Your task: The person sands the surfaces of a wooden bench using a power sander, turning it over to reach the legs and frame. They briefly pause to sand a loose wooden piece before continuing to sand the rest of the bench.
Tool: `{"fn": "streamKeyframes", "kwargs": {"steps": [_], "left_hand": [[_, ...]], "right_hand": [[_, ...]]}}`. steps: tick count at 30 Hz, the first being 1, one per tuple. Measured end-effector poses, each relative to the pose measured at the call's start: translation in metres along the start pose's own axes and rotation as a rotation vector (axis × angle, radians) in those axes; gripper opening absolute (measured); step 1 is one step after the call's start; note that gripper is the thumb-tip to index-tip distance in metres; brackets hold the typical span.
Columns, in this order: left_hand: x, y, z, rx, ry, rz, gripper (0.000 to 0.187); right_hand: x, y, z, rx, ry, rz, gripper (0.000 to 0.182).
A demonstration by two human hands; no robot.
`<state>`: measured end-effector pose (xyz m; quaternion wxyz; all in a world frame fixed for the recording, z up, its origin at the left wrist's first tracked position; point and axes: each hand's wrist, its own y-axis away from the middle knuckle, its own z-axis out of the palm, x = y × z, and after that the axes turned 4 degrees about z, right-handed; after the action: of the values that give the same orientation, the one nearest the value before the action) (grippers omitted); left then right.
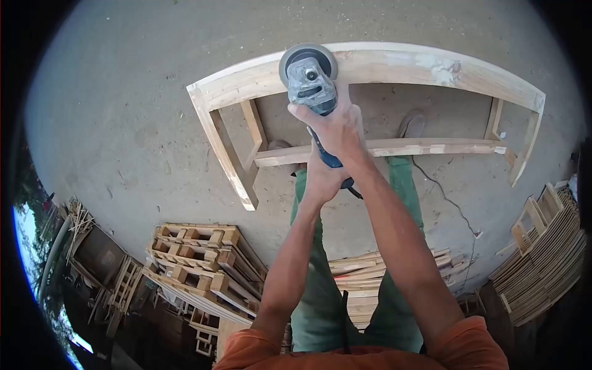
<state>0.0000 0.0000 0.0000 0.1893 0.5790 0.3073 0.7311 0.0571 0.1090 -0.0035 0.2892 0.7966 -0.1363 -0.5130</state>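
An angle grinder (pixel 311 83) with a round grey sanding disc (pixel 286 61) rests on the broad curved top rail of a pale wooden frame (pixel 394 66). My right hand (pixel 340 126) wraps the dusty tool's body just behind its head. Lower down, my left hand (pixel 324 177) is closed around the blue and black rear handle. Whitish filler patches (pixel 445 69) mark the rail to the right of the disc. The frame's legs (pixel 225 151) and lower rail (pixel 431 147) reach back toward my feet. Parts of both hands' fingers are hidden beneath the tool.
A dark cord (pixel 444 192) trails across the concrete floor (pixel 142 123) at the right. Stacked wooden frames (pixel 197 256) stand at lower left, with another stack (pixel 542 259) at lower right. Loose wood strips (pixel 364 274) lie behind my legs. My shoes are by the lower rail.
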Motion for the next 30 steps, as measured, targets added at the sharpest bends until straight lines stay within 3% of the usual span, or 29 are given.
{"fn": "streamKeyframes", "kwargs": {"steps": [2, 5, 9, 14, 17, 23, 27, 28, 30], "left_hand": [[-0.001, -0.004, -0.005, -0.062, 0.062, -0.047, 0.087], [0.002, -0.011, 0.015, -0.032, -0.024, 0.003, 0.087], [-0.001, -0.014, 0.048, -0.057, -0.083, -0.025, 0.084], [0.004, 0.001, 0.069, -0.111, -0.112, -0.162, 0.093], [-0.001, 0.001, 0.056, -0.051, -0.162, -0.115, 0.085], [0.008, -0.006, 0.021, -0.014, 0.022, -0.082, 0.090], [0.009, -0.010, 0.051, -0.044, -0.060, -0.051, 0.092], [0.006, -0.012, 0.062, -0.054, -0.047, -0.045, 0.088], [-0.002, -0.016, 0.083, -0.074, -0.074, -0.037, 0.084]], "right_hand": [[-0.005, 0.002, 0.001, 0.069, 0.034, 0.074, 0.079], [-0.010, -0.003, -0.025, 0.053, -0.109, 0.079, 0.078], [0.002, -0.003, -0.055, 0.151, -0.005, 0.083, 0.074], [0.020, 0.012, -0.077, 0.178, -0.065, 0.158, 0.075], [0.007, 0.010, -0.066, 0.126, -0.075, 0.187, 0.076], [0.007, -0.004, -0.017, 0.002, 0.048, 0.078, 0.084], [0.013, -0.006, -0.056, 0.051, -0.046, 0.053, 0.087], [0.009, -0.004, -0.069, 0.062, -0.065, 0.114, 0.075], [0.013, -0.004, -0.092, 0.110, -0.065, 0.108, 0.074]]}}
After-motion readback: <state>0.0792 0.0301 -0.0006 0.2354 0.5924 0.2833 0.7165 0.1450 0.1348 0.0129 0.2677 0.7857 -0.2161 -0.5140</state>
